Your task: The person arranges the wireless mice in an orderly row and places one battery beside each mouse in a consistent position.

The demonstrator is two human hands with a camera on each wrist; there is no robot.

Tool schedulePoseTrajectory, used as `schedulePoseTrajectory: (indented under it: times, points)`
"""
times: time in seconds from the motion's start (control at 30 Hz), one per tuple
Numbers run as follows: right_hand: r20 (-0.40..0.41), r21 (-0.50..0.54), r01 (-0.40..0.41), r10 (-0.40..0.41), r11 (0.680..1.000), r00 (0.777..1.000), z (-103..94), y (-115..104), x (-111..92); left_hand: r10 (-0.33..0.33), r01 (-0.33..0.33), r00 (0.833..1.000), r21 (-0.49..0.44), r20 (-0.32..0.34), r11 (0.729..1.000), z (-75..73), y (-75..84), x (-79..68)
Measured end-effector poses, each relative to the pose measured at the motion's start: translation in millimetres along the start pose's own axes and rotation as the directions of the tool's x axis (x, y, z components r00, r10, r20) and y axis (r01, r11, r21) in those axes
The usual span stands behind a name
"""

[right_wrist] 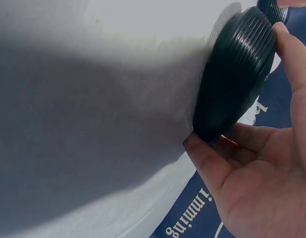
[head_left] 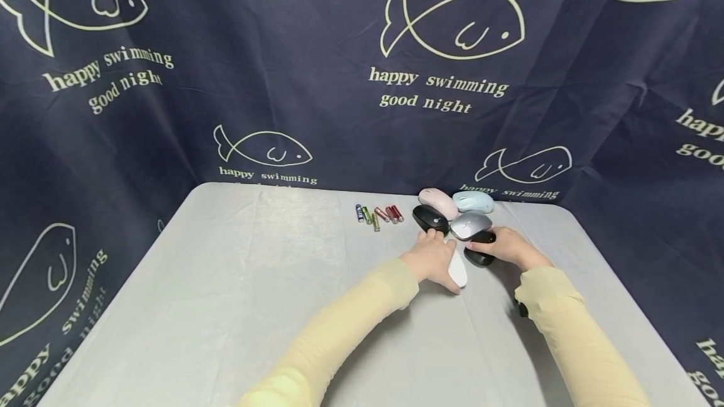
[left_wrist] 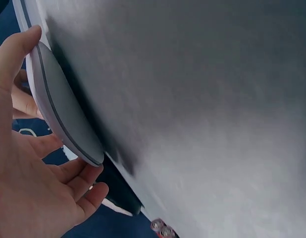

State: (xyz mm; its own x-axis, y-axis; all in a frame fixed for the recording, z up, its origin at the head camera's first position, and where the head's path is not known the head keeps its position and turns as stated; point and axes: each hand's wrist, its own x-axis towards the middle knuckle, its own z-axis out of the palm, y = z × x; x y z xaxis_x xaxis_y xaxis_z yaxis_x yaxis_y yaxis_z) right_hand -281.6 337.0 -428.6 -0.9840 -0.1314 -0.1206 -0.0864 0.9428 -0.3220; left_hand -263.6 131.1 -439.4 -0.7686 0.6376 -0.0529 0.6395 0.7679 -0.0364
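Observation:
My left hand [head_left: 434, 259] grips a white computer mouse [head_left: 457, 270] by its two ends, thumb at the near end and fingers toward the far end. In the left wrist view that mouse [left_wrist: 71, 106] stands on the tabletop between thumb and fingers. To its right, my right hand [head_left: 511, 247] holds a black mouse [head_left: 479, 257]. The right wrist view shows ribbed sides on this mouse [right_wrist: 237, 74], with thumb and fingers at opposite ends. Just beyond both hands lie another black mouse [head_left: 431, 218] and a silver-grey mouse [head_left: 471, 225].
Behind those sit a pink mouse [head_left: 438, 203] and a light blue mouse [head_left: 473, 201], near the back edge of the pale table [head_left: 271, 281]. Several small batteries [head_left: 376, 213] in blue, green and red lie left of the mice. A dark fish-print curtain [head_left: 351, 143] hangs behind.

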Motion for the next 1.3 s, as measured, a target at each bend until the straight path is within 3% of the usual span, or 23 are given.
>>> schedulePoseTrajectory:
  times: [0.5, 0.83, 1.3]
  points:
    - [-0.013, 0.022, 0.019, -0.019, 1.000, 1.000, 2.1, 3, -1, 0.012, -0.012, 1.000, -0.038, 0.016, 0.999, -4.7, -35.2, -23.9]
    - [-0.008, 0.016, 0.015, -0.015, 1.000, 1.000, -0.1, 1, 1, 0.040, -0.040, 0.999, -0.071, 0.007, 0.997, -19.9, -59.4, -40.0]
    - [-0.010, 0.017, 0.019, -0.019, 1.000, 1.000, 1.0, 3, 1, 0.104, -0.107, 0.994, -0.084, -0.036, 0.991, -39.4, -77.6, -57.2]
